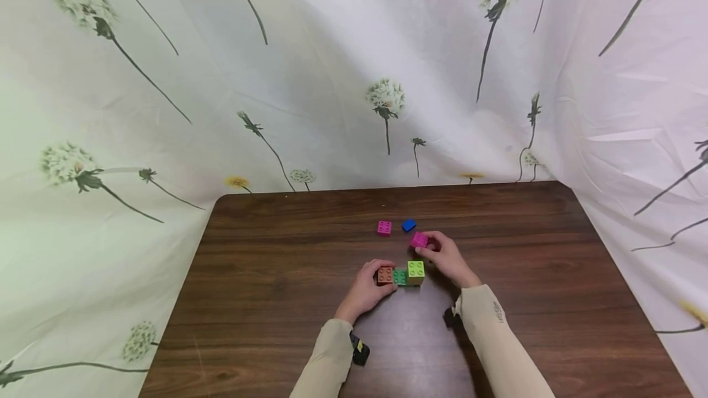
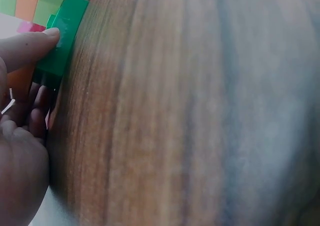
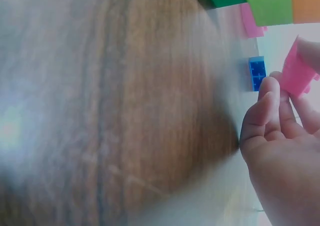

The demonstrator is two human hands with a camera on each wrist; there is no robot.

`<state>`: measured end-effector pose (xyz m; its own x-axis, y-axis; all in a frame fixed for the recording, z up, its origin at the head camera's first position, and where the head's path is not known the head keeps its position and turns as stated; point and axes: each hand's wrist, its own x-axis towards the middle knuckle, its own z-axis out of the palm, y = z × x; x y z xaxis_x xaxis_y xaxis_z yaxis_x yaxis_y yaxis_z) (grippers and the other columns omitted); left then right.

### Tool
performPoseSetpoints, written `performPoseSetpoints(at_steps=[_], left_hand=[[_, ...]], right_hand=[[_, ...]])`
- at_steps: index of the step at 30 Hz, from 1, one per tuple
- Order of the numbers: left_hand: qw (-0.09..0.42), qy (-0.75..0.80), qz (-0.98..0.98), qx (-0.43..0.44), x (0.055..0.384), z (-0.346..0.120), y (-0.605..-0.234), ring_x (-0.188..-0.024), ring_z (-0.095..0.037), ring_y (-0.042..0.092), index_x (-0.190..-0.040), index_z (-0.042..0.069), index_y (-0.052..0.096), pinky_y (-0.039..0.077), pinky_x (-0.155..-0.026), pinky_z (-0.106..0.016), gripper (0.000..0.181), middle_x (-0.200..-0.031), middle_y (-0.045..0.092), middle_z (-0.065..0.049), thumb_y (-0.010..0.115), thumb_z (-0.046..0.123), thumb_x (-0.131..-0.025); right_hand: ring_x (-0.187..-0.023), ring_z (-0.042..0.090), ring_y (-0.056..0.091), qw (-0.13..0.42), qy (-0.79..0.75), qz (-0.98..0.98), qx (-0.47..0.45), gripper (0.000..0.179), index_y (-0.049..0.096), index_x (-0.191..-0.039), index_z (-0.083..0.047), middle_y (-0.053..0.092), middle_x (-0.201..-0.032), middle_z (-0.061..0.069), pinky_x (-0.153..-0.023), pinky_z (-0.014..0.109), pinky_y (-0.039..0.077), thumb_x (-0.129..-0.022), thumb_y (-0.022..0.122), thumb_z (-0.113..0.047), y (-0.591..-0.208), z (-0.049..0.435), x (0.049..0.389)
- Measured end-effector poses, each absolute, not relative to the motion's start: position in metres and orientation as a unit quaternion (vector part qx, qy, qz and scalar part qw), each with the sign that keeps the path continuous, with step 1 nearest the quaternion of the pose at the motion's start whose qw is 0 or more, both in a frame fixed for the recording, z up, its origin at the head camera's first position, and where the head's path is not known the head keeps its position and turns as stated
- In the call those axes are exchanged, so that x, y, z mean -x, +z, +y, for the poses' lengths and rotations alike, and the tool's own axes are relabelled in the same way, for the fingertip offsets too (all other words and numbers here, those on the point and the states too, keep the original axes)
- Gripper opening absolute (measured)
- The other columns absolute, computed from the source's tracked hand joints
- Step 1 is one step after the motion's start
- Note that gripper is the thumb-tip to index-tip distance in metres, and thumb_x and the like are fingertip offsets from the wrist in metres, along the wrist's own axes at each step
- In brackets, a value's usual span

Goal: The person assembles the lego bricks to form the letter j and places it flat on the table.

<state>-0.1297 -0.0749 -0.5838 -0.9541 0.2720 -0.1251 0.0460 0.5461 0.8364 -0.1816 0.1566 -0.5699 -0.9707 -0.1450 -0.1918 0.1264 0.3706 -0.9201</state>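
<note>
My left hand (image 1: 367, 286) holds the left end of a built brick structure, its fingers and thumb around an orange brick (image 1: 385, 274). That brick sits on a long green base brick (image 2: 67, 33), which the thumb touches in the left wrist view. At the base's right end rises a stack topped by a lime brick (image 1: 415, 270), with an orange layer (image 2: 30, 1) between lime ones. Behind the stack, my right hand (image 1: 447, 258) pinches a pink brick (image 1: 418, 240) between thumb and fingers. The right wrist view shows this pink brick tilted and raised off the table.
Farther back on the brown wooden table (image 1: 276, 300) lie another pink brick (image 1: 384, 228) and a blue brick (image 1: 409, 225), which rests hollow side toward the right wrist camera. A white cloth (image 1: 321, 78) with dandelion prints hangs behind the table and along its sides.
</note>
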Motion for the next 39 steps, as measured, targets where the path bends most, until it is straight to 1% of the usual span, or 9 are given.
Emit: performPoseSetpoints(at_steps=[3, 6, 11, 15, 19, 23, 28, 33, 39], left_hand=[[0.120, 0.471, 0.869, -0.089, 0.130, -0.075, -0.583, -0.114, -0.023, 0.053, -0.123, 0.022, 0.060, 0.040, -0.098, -0.049, 0.044, -0.124, 0.060, -0.004, 0.077, 0.021, -0.081], [0.117, 0.473, 0.868, -0.091, 0.130, -0.076, -0.582, -0.114, -0.024, 0.053, -0.123, 0.021, 0.061, 0.040, -0.098, -0.050, 0.044, -0.124, 0.060, -0.005, 0.077, 0.021, -0.081], [0.112, 0.474, 0.868, -0.095, 0.131, -0.077, -0.582, -0.114, -0.024, 0.054, -0.122, 0.021, 0.061, 0.040, -0.098, -0.050, 0.044, -0.123, 0.061, -0.005, 0.077, 0.021, -0.081], [0.112, 0.477, 0.867, -0.097, 0.130, -0.077, -0.581, -0.113, -0.024, 0.053, -0.122, 0.020, 0.061, 0.041, -0.097, -0.050, 0.044, -0.123, 0.060, -0.005, 0.077, 0.022, -0.081], [0.111, 0.481, 0.864, -0.096, 0.130, -0.076, -0.581, -0.112, -0.024, 0.054, -0.122, 0.020, 0.061, 0.041, -0.096, -0.049, 0.044, -0.122, 0.060, -0.005, 0.077, 0.021, -0.081], [0.107, 0.482, 0.864, -0.095, 0.130, -0.075, -0.583, -0.112, -0.023, 0.054, -0.123, 0.020, 0.061, 0.041, -0.096, -0.049, 0.044, -0.122, 0.061, -0.004, 0.077, 0.019, -0.082], [0.104, 0.481, 0.865, -0.095, 0.130, -0.073, -0.586, -0.111, -0.023, 0.054, -0.123, 0.021, 0.060, 0.042, -0.096, -0.048, 0.044, -0.122, 0.061, -0.003, 0.076, 0.019, -0.082], [0.099, 0.485, 0.863, -0.099, 0.130, -0.073, -0.586, -0.111, -0.022, 0.054, -0.123, 0.019, 0.061, 0.042, -0.096, -0.048, 0.044, -0.122, 0.061, -0.004, 0.076, 0.019, -0.082], [0.093, 0.485, 0.863, -0.105, 0.130, -0.074, -0.586, -0.110, -0.022, 0.054, -0.123, 0.018, 0.061, 0.042, -0.095, -0.046, 0.044, -0.121, 0.062, -0.005, 0.077, 0.018, -0.082]], right_hand=[[-0.079, 0.021, 0.056, 0.106, -0.576, 0.811, 0.007, 0.046, 0.054, -0.129, -0.007, 0.062, -0.100, 0.014, -0.064, 0.030, 0.048, -0.089, 0.070, -0.025, -0.566, 0.160, 0.179], [-0.074, 0.027, 0.060, 0.093, -0.589, 0.802, 0.019, 0.047, 0.052, -0.131, -0.008, 0.063, -0.100, 0.017, -0.062, 0.034, 0.050, -0.090, 0.069, -0.025, -0.561, 0.162, 0.176], [-0.078, 0.035, 0.060, 0.072, -0.601, 0.795, 0.040, 0.045, 0.052, -0.132, -0.007, 0.062, -0.107, 0.021, -0.062, 0.041, 0.052, -0.092, 0.066, -0.024, -0.551, 0.164, 0.171], [-0.082, 0.027, 0.060, 0.059, -0.598, 0.798, 0.048, 0.043, 0.053, -0.131, -0.009, 0.063, -0.110, 0.020, -0.069, 0.041, 0.053, -0.092, 0.066, -0.024, -0.542, 0.165, 0.166], [-0.085, 0.016, 0.058, 0.051, -0.596, 0.800, 0.054, 0.042, 0.054, -0.130, -0.011, 0.064, -0.111, 0.016, -0.073, 0.034, 0.051, -0.092, 0.066, -0.025, -0.534, 0.167, 0.162], [-0.086, 0.015, 0.057, 0.036, -0.591, 0.803, 0.066, 0.041, 0.054, -0.129, -0.009, 0.064, -0.110, 0.016, -0.071, 0.026, 0.049, -0.092, 0.066, -0.023, -0.528, 0.168, 0.157], [-0.081, 0.016, 0.056, 0.028, -0.580, 0.809, 0.085, 0.040, 0.055, -0.127, -0.009, 0.064, -0.101, 0.014, -0.067, 0.025, 0.048, -0.091, 0.068, -0.018, -0.524, 0.169, 0.152], [-0.077, 0.018, 0.053, 0.049, -0.560, 0.821, 0.101, 0.040, 0.056, -0.127, -0.012, 0.060, -0.092, 0.011, -0.066, 0.025, 0.046, -0.090, 0.069, -0.020, -0.522, 0.168, 0.149], [-0.080, 0.018, 0.053, 0.071, -0.548, 0.826, 0.115, 0.041, 0.055, -0.128, -0.007, 0.061, -0.096, 0.013, -0.069, 0.026, 0.046, -0.090, 0.068, -0.016, -0.512, 0.166, 0.139]])
